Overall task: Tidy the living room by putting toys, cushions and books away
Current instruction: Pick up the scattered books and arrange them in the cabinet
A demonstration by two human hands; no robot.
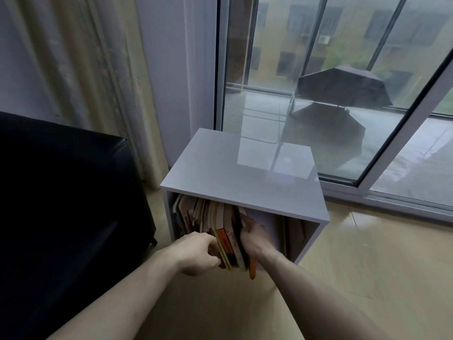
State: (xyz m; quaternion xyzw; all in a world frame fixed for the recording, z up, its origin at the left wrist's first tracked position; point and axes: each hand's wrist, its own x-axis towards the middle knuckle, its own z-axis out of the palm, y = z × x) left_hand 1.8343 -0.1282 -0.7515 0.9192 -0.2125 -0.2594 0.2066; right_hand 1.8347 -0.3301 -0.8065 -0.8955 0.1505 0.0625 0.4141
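A low white cabinet [245, 175] stands on the floor with its open front facing me. Several books [193, 214] stand upright inside at the left. A small stack of books [226, 244] with orange and yellow covers sticks halfway out of the opening. My left hand [198, 253] grips the stack's left side with curled fingers. My right hand [255, 238] presses against the stack's right side, fingers reaching into the cabinet. The right part of the cabinet interior looks dark and holds no books that I can see.
A black leather sofa [61, 204] sits close to the cabinet's left. Beige curtains [85, 69] hang behind it. A glass sliding door [343, 94] rises behind the cabinet, with a dark umbrella outside. Pale floor tiles [367, 266] stretch to the right.
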